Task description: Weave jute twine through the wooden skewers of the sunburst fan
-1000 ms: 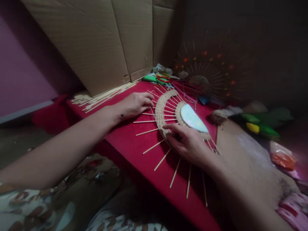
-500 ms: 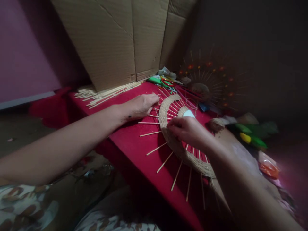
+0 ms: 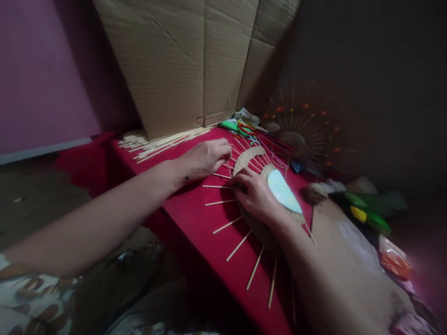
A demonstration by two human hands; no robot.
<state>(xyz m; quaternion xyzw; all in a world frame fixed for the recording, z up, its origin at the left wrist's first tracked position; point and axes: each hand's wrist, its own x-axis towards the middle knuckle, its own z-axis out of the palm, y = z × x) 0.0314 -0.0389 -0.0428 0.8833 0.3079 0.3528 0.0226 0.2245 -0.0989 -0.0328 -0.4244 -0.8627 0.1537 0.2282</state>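
Note:
A half-round woven piece of tan cord runs around thin wooden sticks that fan outward on the red cloth. At its inner centre is a pale blue panel. My left hand is closed at the upper left edge of the weave, pinching a thin cord by the stick ends. Lying on the woven band, my right hand has its fingers bent together at the band's outer edge; whatever they grip is too small to make out. My right forearm hides the lower part of the band.
Loose sticks lie by a cardboard sheet at the back. Red-handled scissors and a green item sit behind the weave. A twine ball is at right. A flowered stick fan stands farther back.
My right hand has moved left and down onto the outer edge of the band, uncovering more of the blue panel. My left hand stays closed near the same stick ends. The view has shifted slightly.

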